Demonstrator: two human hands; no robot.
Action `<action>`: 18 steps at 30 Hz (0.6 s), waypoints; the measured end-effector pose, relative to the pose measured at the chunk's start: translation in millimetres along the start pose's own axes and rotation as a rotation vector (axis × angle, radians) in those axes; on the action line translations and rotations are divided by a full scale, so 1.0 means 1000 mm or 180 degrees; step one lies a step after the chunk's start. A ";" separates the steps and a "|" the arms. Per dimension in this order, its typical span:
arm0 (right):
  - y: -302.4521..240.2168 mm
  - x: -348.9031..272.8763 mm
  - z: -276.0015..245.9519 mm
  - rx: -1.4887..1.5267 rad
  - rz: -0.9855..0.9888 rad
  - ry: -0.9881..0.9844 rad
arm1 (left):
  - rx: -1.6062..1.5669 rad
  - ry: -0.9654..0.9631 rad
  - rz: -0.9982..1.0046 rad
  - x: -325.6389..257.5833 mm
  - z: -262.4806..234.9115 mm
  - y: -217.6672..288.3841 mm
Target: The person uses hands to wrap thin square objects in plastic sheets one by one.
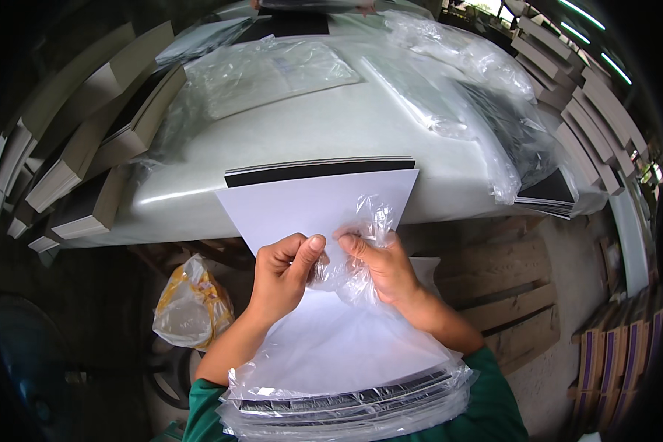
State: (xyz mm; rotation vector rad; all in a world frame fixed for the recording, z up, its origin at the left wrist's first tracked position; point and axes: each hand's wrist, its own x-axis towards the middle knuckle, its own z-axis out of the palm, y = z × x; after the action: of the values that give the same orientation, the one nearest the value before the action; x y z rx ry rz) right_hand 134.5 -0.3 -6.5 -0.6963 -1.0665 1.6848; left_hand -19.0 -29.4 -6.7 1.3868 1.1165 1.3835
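My left hand (283, 272) and my right hand (379, 265) both pinch the crumpled mouth of a clear plastic bag (361, 243) over a stack of white sheets (317, 206). The stack has black edges and leans from my lap up onto the table edge. The near end of the stack (346, 401) sits inside the clear bag, close to my body. A thin black-edged pile (320, 169) lies on the table just beyond the white sheets.
The white table (331, 132) carries loose clear bags (272, 70) and a bagged dark stack (545, 191) at right. Grey board stacks (88, 169) stand at left, more stacks (589, 110) at right. A yellow-printed plastic bag (191, 302) hangs below left. Wooden pallet (516, 287) lies at right.
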 end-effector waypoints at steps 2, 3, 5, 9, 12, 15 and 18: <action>0.001 0.001 0.003 0.0126 -0.0131 -0.0045 | -0.0007 0.0075 -0.0029 -0.001 0.000 0.002; 0.002 0.001 0.003 0.0190 -0.0197 -0.0068 | -0.0123 0.0037 -0.0083 -0.002 -0.001 0.004; 0.007 0.000 0.000 -0.0004 0.0020 0.0117 | -0.0360 -0.0034 -0.0059 -0.003 -0.007 -0.002; 0.006 0.001 -0.002 -0.0166 -0.0074 0.0076 | 0.0013 0.0034 0.0428 -0.002 0.003 0.000; 0.008 -0.002 -0.002 0.0434 0.0063 0.0067 | 0.0397 0.0058 0.0281 -0.004 -0.002 -0.007; 0.005 -0.003 -0.005 0.0767 0.0075 -0.0575 | 0.0796 0.0154 0.0482 0.000 -0.003 -0.004; 0.004 -0.005 -0.007 -0.0022 -0.0350 -0.0168 | -0.0219 0.0156 0.0336 0.003 -0.004 -0.001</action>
State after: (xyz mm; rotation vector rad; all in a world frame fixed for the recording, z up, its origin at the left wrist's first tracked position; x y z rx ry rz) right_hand 140.3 -3.7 -13.4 -0.5898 -1.1279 1.6134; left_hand -23.4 -26.0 -7.0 1.3860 1.0297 1.5244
